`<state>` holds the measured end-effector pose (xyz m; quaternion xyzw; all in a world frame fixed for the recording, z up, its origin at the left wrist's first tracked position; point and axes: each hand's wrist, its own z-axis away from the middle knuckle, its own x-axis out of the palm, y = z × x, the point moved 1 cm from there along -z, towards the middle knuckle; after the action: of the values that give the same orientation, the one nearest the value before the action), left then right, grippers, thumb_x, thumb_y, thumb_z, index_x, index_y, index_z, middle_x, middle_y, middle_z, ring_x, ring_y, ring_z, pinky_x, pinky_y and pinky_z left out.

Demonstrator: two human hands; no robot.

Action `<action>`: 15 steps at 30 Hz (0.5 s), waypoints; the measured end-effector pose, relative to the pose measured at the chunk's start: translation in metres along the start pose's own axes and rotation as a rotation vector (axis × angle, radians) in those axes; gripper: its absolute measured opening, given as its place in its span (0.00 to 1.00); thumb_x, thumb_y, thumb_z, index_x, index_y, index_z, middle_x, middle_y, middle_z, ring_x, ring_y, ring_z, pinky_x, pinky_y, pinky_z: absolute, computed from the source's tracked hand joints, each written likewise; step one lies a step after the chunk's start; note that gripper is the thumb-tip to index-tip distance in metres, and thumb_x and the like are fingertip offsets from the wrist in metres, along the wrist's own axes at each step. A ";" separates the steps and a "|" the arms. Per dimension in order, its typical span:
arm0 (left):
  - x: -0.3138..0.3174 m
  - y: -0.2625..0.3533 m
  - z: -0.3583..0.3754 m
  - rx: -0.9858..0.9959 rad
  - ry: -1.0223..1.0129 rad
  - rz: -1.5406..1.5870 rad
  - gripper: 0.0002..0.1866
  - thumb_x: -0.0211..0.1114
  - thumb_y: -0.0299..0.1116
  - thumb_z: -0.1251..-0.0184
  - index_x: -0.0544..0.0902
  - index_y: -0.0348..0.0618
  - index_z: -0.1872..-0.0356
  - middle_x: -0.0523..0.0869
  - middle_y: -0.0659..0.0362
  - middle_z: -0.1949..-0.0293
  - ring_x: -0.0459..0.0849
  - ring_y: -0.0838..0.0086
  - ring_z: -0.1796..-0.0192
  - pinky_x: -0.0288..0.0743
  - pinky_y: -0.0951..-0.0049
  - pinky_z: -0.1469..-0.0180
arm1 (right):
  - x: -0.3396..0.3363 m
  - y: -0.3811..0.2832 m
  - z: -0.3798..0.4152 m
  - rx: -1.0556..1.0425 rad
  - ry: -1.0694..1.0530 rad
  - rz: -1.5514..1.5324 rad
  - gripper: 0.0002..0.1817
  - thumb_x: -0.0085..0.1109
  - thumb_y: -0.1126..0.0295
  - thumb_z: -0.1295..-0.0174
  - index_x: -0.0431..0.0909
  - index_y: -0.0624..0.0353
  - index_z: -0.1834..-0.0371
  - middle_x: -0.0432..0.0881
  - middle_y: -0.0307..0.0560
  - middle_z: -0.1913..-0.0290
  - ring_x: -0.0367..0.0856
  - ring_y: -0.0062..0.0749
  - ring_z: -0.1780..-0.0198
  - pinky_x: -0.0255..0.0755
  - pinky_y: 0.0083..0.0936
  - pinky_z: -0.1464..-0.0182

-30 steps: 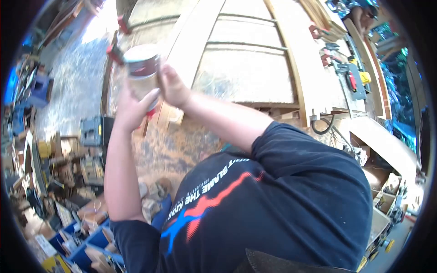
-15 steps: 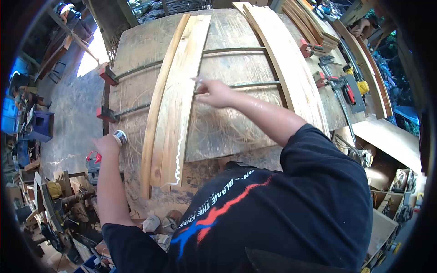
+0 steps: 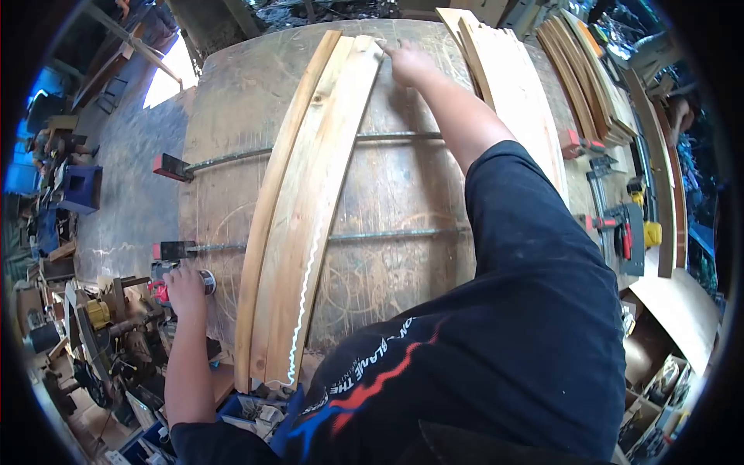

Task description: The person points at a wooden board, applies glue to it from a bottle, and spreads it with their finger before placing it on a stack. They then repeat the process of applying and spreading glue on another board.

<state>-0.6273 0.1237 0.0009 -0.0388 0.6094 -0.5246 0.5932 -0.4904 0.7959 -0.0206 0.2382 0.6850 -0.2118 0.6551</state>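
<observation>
Board (image 3: 314, 159) by right hand (image 3: 411, 63); can (image 3: 208, 282), left (image 3: 186, 291).

A woodworking workshop: bar clamps (image 3: 391, 234) cross a scarred bench (image 3: 225, 101), boards (image 3: 310, 178) on it, cluttered tools (image 3: 97, 314) near left

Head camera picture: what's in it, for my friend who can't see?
A right hand reaches to the far end of long pale wooden boards on a scuffed wooden table, a wavy white line along their near part. The left hand is at a small round can.

Two hands (image 3: 184, 288) (image 3: 408, 63), two clamp bars (image 3: 387, 235) (image 3: 399, 136), apparently one can (image 3: 208, 282).
</observation>
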 end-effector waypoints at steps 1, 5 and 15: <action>-0.003 -0.003 0.000 -0.008 0.074 0.007 0.18 0.61 0.35 0.29 0.82 0.47 0.40 0.85 0.58 0.50 0.81 0.62 0.41 0.65 0.57 0.33 | 0.005 0.004 -0.011 -0.053 0.001 0.068 0.49 0.58 0.77 0.39 0.56 0.25 0.15 0.60 0.56 0.17 0.68 0.52 0.22 0.69 0.48 0.26; -0.034 -0.001 -0.009 0.061 0.103 0.030 0.20 0.62 0.34 0.30 0.80 0.49 0.38 0.82 0.57 0.45 0.78 0.60 0.37 0.66 0.53 0.32 | 0.027 0.021 -0.042 -0.038 0.020 0.106 0.47 0.58 0.73 0.36 0.56 0.21 0.15 0.52 0.54 0.13 0.60 0.48 0.17 0.61 0.49 0.21; -0.036 0.013 -0.011 0.129 0.157 0.064 0.21 0.59 0.31 0.29 0.77 0.44 0.36 0.81 0.54 0.37 0.74 0.56 0.29 0.63 0.53 0.26 | 0.037 0.028 -0.062 0.044 0.124 0.018 0.43 0.49 0.72 0.30 0.52 0.21 0.14 0.48 0.55 0.12 0.59 0.48 0.17 0.60 0.53 0.21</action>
<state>-0.6171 0.1602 0.0138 0.0602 0.6200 -0.5449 0.5613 -0.5241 0.8574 -0.0536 0.2716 0.7173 -0.2057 0.6078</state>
